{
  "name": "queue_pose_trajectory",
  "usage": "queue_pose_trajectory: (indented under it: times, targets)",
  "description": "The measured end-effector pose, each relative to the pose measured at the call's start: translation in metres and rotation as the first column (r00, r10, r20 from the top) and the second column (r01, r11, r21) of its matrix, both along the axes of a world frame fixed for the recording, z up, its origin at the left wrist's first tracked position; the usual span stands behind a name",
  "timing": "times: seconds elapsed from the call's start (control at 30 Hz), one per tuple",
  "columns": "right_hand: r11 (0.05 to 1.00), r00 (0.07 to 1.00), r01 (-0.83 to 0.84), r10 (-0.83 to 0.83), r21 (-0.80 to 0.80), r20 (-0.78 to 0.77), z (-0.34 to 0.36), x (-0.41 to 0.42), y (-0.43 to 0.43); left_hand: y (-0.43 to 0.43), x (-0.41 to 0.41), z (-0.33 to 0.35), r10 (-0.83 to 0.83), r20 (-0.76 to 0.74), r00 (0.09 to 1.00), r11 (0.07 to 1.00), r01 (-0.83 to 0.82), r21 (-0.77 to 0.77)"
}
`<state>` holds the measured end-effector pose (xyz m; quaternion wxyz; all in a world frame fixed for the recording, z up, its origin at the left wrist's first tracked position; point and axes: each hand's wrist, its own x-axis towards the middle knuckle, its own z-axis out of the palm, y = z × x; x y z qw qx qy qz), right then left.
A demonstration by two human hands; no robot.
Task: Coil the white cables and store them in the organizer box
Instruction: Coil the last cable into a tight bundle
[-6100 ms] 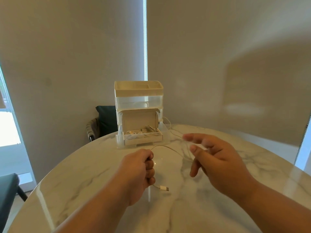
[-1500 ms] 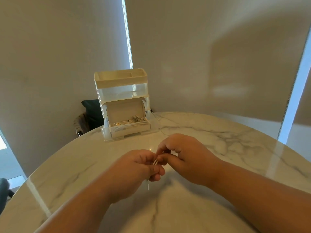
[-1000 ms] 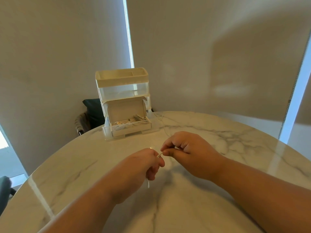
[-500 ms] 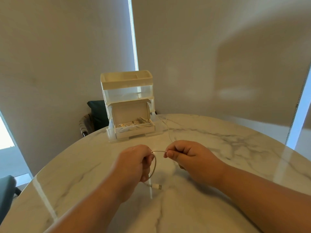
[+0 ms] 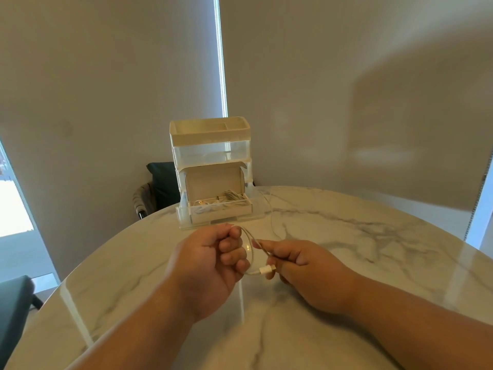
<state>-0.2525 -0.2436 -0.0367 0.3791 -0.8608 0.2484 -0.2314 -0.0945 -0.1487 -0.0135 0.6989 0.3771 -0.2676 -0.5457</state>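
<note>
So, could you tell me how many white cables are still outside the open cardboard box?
1: the white cable, looped between the left hand and right hand, trailing over the marble table past the clear tiered organizer. Others may hide behind it.

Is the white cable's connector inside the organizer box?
No, the left hand and right hand hold the white cable, with its connector over the table, in front of the organizer box.

Both hands (left hand (image 5: 213, 259), right hand (image 5: 304, 268)) grip white cable (image 5: 249, 237) — looped.

Organizer box (image 5: 210, 172) far on table (image 5: 373, 236); cable (image 5: 271, 218) before it; chair (image 5: 160, 185) behind.
</note>
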Motion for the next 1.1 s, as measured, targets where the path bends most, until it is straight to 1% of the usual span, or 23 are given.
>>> queue_pose_trajectory:
  times: [0.1,0.17,0.23,0.37,0.47,0.57,0.63,0.7,0.8,0.87,0.93,0.97,1.1]
  targets:
    - [1.0,0.998,-0.019,0.018,-0.002,-0.058,0.003,-0.003,-0.001,-0.001,-0.002,0.002,0.059,-0.035,0.998,0.997,-0.06,-0.046]
    - [1.0,0.992,-0.027,0.026,-0.008,-0.125,0.004,-0.003,-0.001,0.0,-0.004,0.003,0.101,-0.07,0.992,0.992,-0.106,-0.065]
    - [0.997,0.982,-0.038,0.025,-0.064,-0.187,0.003,-0.001,0.0,0.002,-0.005,0.003,0.119,-0.058,0.991,0.99,-0.123,-0.071]
    - [0.977,0.969,-0.108,0.062,-0.185,-0.239,0.0,0.003,0.004,0.004,-0.007,0.005,0.158,-0.077,0.984,0.985,-0.163,-0.061]
    - [0.967,0.957,-0.163,0.107,-0.196,-0.268,0.001,0.007,0.007,0.004,-0.008,0.008,0.176,-0.117,0.977,0.982,-0.182,-0.042]
    - [0.973,0.975,-0.138,0.101,-0.183,-0.199,-0.002,0.01,0.003,0.005,-0.007,0.009,0.176,-0.144,0.974,0.983,-0.182,-0.03]
    - [0.964,0.973,-0.143,0.096,-0.226,-0.208,-0.007,0.012,0.0,0.006,-0.007,0.009,0.171,-0.161,0.972,0.984,-0.178,-0.028]
    - [0.964,0.978,-0.123,0.076,-0.236,-0.196,-0.013,0.015,0.002,0.007,-0.011,0.008,0.155,-0.173,0.973,0.986,-0.164,-0.035]
    - [0.971,0.992,-0.099,0.081,-0.216,-0.093,-0.013,0.02,0.009,0.007,-0.017,0.004,0.142,-0.158,0.977,0.988,-0.15,-0.041]
    - [0.964,0.994,-0.102,0.089,-0.245,-0.064,-0.013,0.021,0.01,0.006,-0.017,0.005,0.162,-0.14,0.977,0.985,-0.168,-0.034]
    - [0.971,0.998,-0.058,0.053,-0.232,-0.028,-0.012,0.019,0.007,0.004,-0.014,0.006,0.192,-0.142,0.971,0.979,-0.199,-0.039]
    - [0.971,0.999,-0.041,0.036,-0.236,-0.024,-0.011,0.018,0.006,0.004,-0.011,0.007,0.204,-0.141,0.969,0.976,-0.212,-0.043]
    - [0.964,0.995,-0.028,0.002,-0.265,-0.097,-0.012,0.018,0.004,0.003,-0.006,0.005,0.21,-0.124,0.97,0.975,-0.217,-0.045]
